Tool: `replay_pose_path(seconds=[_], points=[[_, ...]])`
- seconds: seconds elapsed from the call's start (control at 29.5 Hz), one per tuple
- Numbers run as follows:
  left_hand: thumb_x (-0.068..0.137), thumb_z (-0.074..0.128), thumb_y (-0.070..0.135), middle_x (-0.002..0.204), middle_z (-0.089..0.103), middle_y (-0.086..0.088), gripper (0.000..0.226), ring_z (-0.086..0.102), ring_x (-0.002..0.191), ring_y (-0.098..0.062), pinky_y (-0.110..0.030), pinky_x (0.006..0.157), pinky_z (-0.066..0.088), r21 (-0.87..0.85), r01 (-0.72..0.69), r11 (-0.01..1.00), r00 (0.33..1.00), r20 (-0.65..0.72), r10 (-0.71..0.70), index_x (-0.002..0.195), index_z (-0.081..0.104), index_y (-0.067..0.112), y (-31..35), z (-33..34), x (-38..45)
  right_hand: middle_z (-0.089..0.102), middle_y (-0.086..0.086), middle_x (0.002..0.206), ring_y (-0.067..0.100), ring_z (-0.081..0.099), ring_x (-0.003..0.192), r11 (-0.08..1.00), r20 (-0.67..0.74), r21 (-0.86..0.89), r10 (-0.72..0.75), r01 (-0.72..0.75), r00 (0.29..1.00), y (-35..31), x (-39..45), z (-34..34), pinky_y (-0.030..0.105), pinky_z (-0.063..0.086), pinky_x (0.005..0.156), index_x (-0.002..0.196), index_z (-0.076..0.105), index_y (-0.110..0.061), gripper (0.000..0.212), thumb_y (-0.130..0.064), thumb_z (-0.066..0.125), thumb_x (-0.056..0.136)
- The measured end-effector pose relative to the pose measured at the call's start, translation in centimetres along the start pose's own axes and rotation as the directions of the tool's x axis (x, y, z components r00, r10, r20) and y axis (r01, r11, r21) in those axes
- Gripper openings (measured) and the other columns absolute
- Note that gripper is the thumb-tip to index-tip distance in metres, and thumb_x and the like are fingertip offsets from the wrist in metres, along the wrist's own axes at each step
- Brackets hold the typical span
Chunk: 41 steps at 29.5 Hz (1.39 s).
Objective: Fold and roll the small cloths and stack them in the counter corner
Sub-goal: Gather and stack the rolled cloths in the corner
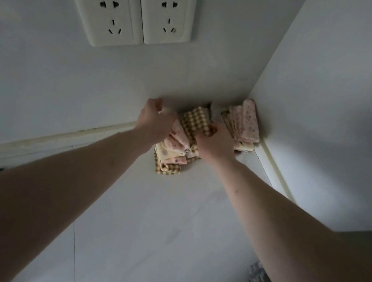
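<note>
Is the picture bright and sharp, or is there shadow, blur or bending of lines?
Head view: dim, greyish light; a soft shadow darkens the corner behind the cloths; the left hand looks slightly blurred; wide-angle distortion tilts the wall sockets and stretches both forearms.

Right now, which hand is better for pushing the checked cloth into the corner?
The right hand, probably. It already grips the checked cloth and sits nearer the corner, beside the pink cloths. The left hand is on the pile's far side, so it would have to reach across.

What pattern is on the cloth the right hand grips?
Brown-and-cream checks on the cloth, gripped by the right hand; head view.
</note>
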<state>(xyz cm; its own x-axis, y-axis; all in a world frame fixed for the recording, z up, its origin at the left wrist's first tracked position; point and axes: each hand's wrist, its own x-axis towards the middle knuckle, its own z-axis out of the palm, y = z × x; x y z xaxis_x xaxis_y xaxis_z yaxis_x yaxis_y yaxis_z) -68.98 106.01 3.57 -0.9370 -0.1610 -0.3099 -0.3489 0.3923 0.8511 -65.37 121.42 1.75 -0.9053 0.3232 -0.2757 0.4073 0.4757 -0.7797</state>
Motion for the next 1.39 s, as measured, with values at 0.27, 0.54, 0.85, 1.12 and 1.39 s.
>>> replay_pose_path(seconds=[0.27, 0.54, 0.85, 1.12, 1.39], points=[[0.086, 0.057, 0.048, 0.151, 0.047, -0.006, 0.075, 0.055, 0.129, -0.035, -0.052, 0.106, 0.048, 0.028, 0.063, 0.998, 0.998, 0.000, -0.063, 0.154, 0.034, 0.025, -3.3, 0.9, -2.3, 0.066, 0.000, 0.109, 0.023, 0.064, 0.100, 1.000, -0.071, 0.014, -0.026, 0.027, 0.997, 0.6, 0.1, 0.5, 0.038, 0.053, 0.085, 0.127, 0.059, -0.015, 0.037, -0.024, 0.061, 0.091], [0.102, 0.047, 0.040, 0.149, 0.050, -0.008, 0.057, 0.052, 0.130, -0.030, -0.039, 0.099, 0.046, 0.004, 0.115, 0.993, 0.993, 0.017, -0.115, 0.154, 0.038, 0.019, -2.6, 0.7, -2.5, 0.069, 0.002, 0.111, 0.029, 0.063, 0.102, 0.942, -0.021, -0.323, -0.105, 0.093, 0.994, -0.5, -0.8, -0.7, 0.043, 0.054, 0.088, 0.121, 0.064, -0.018, 0.046, -0.048, 0.052, 0.088], [0.094, 0.051, 0.021, 0.151, 0.048, -0.007, 0.048, 0.041, 0.140, -0.029, -0.042, 0.119, 0.031, 0.255, -0.368, 0.894, 0.927, 0.025, 0.374, 0.142, 0.054, 0.019, -3.2, -0.7, -6.3, 0.068, -0.008, 0.122, 0.015, 0.066, 0.105, 0.979, -0.150, -0.180, -0.124, 0.096, 0.981, 2.7, -5.8, -4.5, 0.034, 0.052, 0.094, 0.123, 0.066, -0.026, 0.030, -0.027, 0.062, 0.093], [0.092, 0.064, 0.024, 0.146, 0.054, 0.002, 0.029, 0.042, 0.136, -0.026, -0.044, 0.116, 0.033, 0.286, -0.509, 0.812, 0.859, 0.234, 0.456, 0.120, 0.068, 0.029, -6.9, -0.5, -13.6, 0.067, -0.001, 0.118, 0.019, 0.067, 0.099, 0.963, -0.372, -0.257, -0.025, -0.077, 0.928, 13.4, -14.7, -9.7, 0.030, 0.053, 0.086, 0.114, 0.068, -0.023, 0.022, -0.017, 0.065, 0.093], [0.097, 0.062, 0.031, 0.148, 0.047, 0.015, 0.021, 0.038, 0.140, -0.015, -0.039, 0.119, 0.026, 0.314, -0.514, 0.798, 0.826, 0.434, 0.361, 0.116, 0.064, 0.039, -9.9, 0.1, -20.5, 0.057, 0.008, 0.127, 0.029, 0.054, 0.114, 0.822, -0.441, -0.330, 0.300, -0.463, 0.846, 20.7, -22.7, -11.0, 0.051, 0.050, 0.098, 0.125, 0.061, -0.022, 0.042, -0.035, 0.056, 0.085]])
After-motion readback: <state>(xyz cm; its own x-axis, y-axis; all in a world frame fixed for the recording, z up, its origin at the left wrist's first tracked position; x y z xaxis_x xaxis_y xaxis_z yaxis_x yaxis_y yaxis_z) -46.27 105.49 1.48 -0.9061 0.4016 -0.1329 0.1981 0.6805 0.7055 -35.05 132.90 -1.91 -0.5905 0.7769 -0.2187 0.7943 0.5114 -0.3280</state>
